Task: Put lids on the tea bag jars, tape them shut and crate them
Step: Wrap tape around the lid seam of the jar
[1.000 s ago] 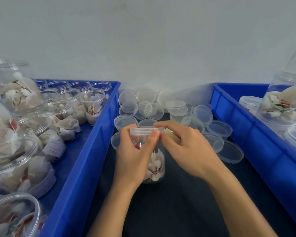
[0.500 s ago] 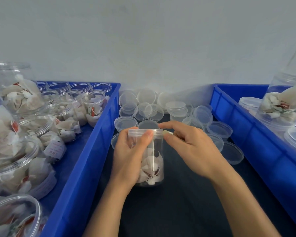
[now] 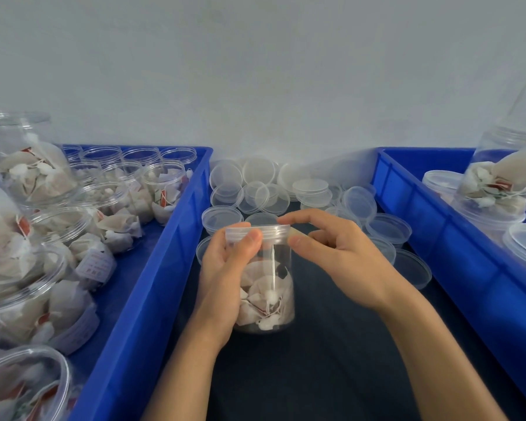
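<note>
A clear jar (image 3: 269, 287) with tea bags in its lower half stands on the dark table in the middle, with a clear lid (image 3: 264, 232) on top. My left hand (image 3: 225, 278) wraps around its left side, thumb pressed on the lid's rim. My right hand (image 3: 331, 250) touches the lid's right edge with thumb and forefinger and pinches a small pale strip, apparently tape (image 3: 298, 235), at the rim. Loose clear lids (image 3: 255, 189) lie in a heap behind the jar.
A blue crate (image 3: 152, 284) on the left holds several open jars of tea bags (image 3: 164, 189). Another blue crate (image 3: 456, 247) on the right holds a lidded jar (image 3: 498, 183) and lids. A pale wall rises behind.
The jar has been raised upright and turned a little in my left hand. My right hand has shifted from the lid's front to its right edge.
</note>
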Tool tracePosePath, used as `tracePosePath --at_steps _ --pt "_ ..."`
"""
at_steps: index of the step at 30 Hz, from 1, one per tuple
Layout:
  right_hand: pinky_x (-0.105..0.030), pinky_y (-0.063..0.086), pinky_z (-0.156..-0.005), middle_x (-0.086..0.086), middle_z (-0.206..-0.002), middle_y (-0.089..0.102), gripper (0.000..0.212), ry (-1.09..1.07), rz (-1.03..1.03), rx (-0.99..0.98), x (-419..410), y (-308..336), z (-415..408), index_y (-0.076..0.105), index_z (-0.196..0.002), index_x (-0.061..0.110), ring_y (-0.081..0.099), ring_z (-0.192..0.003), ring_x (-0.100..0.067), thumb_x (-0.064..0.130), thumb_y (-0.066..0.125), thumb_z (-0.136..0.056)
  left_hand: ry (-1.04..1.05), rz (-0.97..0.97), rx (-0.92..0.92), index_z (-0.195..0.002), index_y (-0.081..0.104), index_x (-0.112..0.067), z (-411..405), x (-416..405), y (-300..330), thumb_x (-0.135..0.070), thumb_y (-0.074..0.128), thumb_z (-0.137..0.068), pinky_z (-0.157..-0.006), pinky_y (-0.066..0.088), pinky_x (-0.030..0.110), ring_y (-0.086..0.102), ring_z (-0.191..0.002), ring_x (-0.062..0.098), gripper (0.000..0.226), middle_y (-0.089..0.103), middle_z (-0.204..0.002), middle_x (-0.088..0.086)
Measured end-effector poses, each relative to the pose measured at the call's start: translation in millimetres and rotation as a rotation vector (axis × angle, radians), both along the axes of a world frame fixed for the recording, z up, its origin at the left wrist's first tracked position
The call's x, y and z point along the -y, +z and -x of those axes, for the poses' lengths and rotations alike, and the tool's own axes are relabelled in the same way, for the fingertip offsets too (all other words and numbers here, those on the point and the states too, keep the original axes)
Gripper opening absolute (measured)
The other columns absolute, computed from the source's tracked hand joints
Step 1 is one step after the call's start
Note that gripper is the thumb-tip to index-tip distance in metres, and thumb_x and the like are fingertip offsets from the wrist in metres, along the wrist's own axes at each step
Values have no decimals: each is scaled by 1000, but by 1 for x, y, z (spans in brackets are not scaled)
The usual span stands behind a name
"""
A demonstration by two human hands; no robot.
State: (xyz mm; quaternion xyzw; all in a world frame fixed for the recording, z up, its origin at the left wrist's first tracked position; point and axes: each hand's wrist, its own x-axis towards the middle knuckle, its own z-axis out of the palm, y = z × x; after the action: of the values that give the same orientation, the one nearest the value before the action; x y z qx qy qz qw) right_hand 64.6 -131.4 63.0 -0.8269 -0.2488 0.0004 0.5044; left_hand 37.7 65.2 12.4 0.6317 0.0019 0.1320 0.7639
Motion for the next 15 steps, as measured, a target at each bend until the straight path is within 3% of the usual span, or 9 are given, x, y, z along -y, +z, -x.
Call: tracePosePath --at_steps 3,7,10,13,15 --pt "-40 34 -61 -3 -64 45 28 17 -25 -32 1 1 0 68 -119 50 38 -59 -18 53 62 -92 -36 -3 -11 -127 69 -20 0 -3 0 -64 73 -78 -87 62 39 75 -111 28 66 77 -116 8" --pt "-40 33 -58 -3 -62 43 29 28 -35 -54 3 2 0 71 -116 44 36 -59 -21 55 65 -90 -93 -34 -37 -117 74 -35 0 -6 0 -68 72 -78 -93 59 43 74 -114 24 51 77 -119 4" --pt "-41 33 -58 -8 -63 42 31 28 -33 -62 3 3 0 71 -114 42 37 -58 -21 58 67 -88 -125 -7 -40 -117 74 -31 0 -8 -2 -66 72 -79 -97 58 50 73 -115 30 52 76 -119 8" --pt "-41 34 -58 -5 -61 43 31 22 -23 -65 3 3 1 72 -111 41 37 -57 -20 60 68 -87 -162 8 -44 -121 72 -24 1 -9 -2 -64 71 -80 -93 61 48 74 -111 33 57 76 -118 12" --pt "-42 36 -59 1 -59 45 33 1 1 -59 3 3 2 72 -109 42 39 -57 -18 63 67 -85 -167 7 -51 -126 68 -27 2 -7 -2 -66 70 -78 -89 62 42 76 -110 27 62 77 -117 4"
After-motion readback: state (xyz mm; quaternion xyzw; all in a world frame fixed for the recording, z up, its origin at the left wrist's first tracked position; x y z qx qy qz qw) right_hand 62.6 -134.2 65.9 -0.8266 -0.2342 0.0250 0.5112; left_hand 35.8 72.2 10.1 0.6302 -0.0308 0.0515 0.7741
